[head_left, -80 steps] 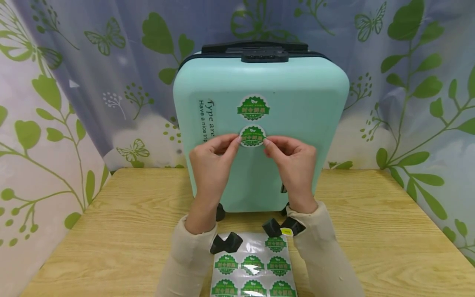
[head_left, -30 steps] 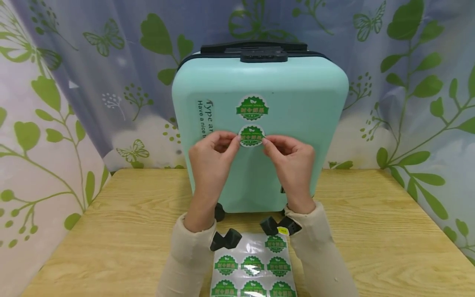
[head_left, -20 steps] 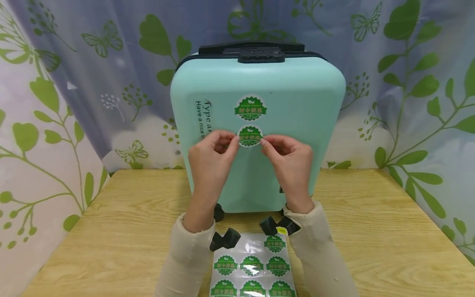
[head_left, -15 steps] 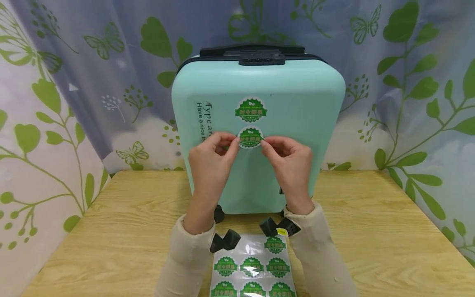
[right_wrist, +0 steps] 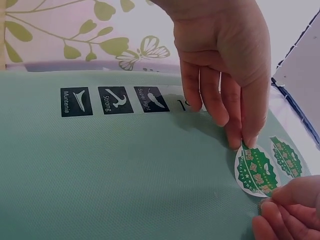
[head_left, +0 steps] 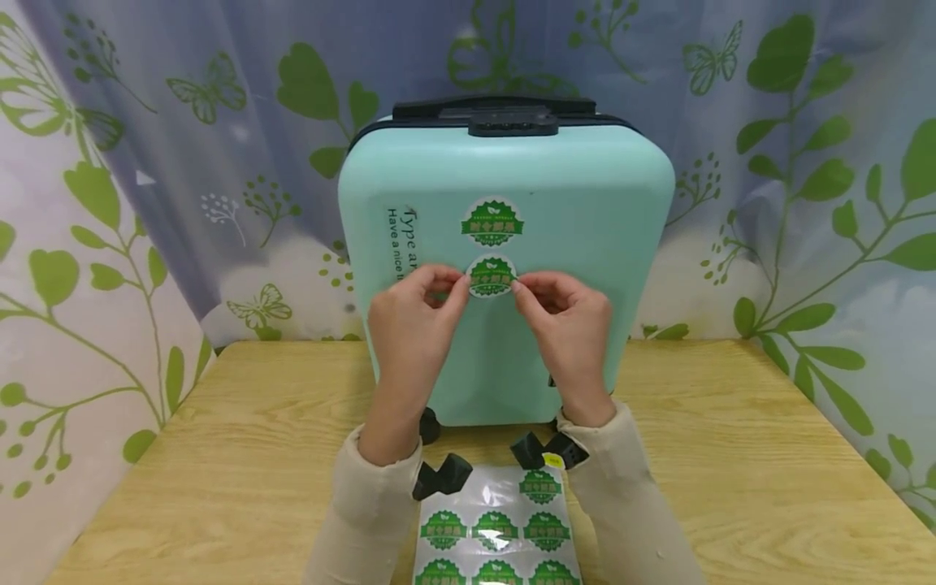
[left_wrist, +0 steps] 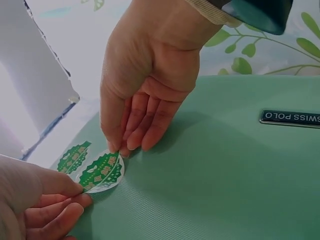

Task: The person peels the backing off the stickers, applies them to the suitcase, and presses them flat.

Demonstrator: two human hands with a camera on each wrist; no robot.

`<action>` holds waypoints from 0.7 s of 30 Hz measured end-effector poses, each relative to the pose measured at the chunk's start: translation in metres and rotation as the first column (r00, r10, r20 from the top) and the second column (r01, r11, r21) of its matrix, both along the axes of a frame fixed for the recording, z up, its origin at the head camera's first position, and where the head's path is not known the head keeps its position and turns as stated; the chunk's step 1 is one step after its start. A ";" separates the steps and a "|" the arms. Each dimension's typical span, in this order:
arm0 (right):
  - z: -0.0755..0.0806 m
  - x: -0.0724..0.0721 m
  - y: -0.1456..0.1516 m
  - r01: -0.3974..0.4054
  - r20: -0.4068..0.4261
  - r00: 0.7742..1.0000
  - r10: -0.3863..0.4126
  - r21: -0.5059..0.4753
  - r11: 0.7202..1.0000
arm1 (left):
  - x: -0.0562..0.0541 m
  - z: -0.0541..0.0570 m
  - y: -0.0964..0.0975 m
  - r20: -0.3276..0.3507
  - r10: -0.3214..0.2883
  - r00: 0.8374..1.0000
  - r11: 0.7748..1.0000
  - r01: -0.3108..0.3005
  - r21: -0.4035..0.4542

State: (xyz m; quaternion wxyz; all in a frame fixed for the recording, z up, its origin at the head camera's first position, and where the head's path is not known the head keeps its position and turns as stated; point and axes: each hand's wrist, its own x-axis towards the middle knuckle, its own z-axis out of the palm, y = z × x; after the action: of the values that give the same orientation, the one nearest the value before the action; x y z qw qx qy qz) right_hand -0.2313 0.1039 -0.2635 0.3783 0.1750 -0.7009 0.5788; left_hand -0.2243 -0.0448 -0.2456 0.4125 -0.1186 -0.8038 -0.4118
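Head view shows us a round green sticker held flat against the front of a mint-green suitcase. Its printed band runs level, left to right, and the leaf emblem on it points up toward the suitcase handle. It sits just below a second, slightly larger green sticker already on the shell; the two are close but not overlapping.

We see the left hand pinching the sticker's left edge between thumb and forefinger, and the right hand pinching its right edge the same way. In the left wrist view the sticker bows slightly away from the shell in the middle. In the right wrist view the sticker shows the same gentle curl between the two sets of fingertips.

Beyond the hands, the suitcase stands upright on a wooden table, with printed lettering running down its left side. A sheet of matching stickers lies on the table near us, between cream sleeves. A curtain with green leaves and butterflies hangs behind.
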 end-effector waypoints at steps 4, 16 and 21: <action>-0.001 0.000 0.000 0.004 -0.008 1.000 -0.004 0.011 1.000 | 0.002 0.002 -0.001 0.019 0.025 0.999 0.999 -0.025 -0.027; -0.002 0.001 0.001 0.015 -0.018 1.000 -0.015 0.012 1.000 | 0.002 0.004 0.000 0.029 0.002 1.000 1.000 -0.001 -0.022; -0.003 0.000 0.001 0.019 -0.026 0.999 -0.019 0.021 1.000 | 0.002 0.003 0.000 0.025 0.002 1.000 1.000 -0.002 -0.002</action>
State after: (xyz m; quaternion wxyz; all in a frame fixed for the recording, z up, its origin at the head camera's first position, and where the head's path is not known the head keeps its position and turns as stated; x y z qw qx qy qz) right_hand -0.2313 0.1044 -0.2663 0.3909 0.1797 -0.7036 0.5655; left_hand -0.2224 -0.0452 -0.2430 0.4027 -0.1129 -0.8094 -0.4122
